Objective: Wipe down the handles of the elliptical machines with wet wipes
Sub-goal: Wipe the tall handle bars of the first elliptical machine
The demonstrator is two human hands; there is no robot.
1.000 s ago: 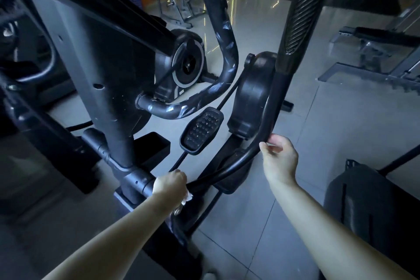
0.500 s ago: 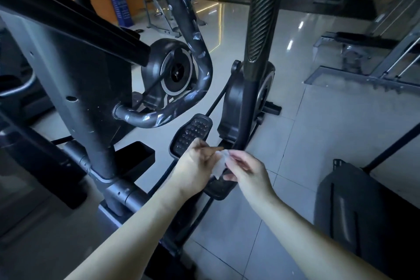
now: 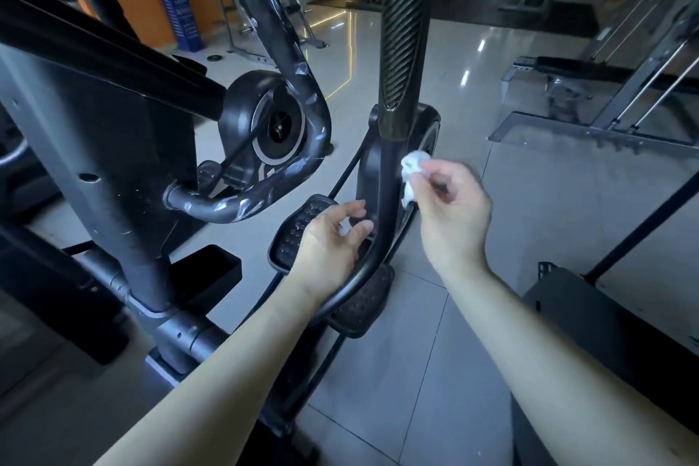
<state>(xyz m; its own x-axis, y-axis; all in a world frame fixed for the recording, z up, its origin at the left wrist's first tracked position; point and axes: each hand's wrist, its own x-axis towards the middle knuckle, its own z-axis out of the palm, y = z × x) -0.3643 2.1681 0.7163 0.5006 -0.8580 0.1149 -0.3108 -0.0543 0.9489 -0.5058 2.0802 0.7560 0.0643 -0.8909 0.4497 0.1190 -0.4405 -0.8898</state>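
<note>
A black elliptical machine fills the left and middle. Its moving handle bar rises up the middle, with a ribbed grip on top. A worn, scuffed fixed handle loops to the left of it. My right hand pinches a crumpled white wet wipe just right of the bar, close to it or touching. My left hand hovers left of the bar with fingers curled and apart; a small white scrap shows at its fingertips.
Two studded foot pedals lie under the hands. The grey console post stands at the left. A weight bench and rack stand at the right rear, and a black machine base at the lower right. The floor is glossy tile.
The wipe passed from my left hand to my right where both hands met by the pedals. My right hand then rose with it to the bar; my left hand drew back.
</note>
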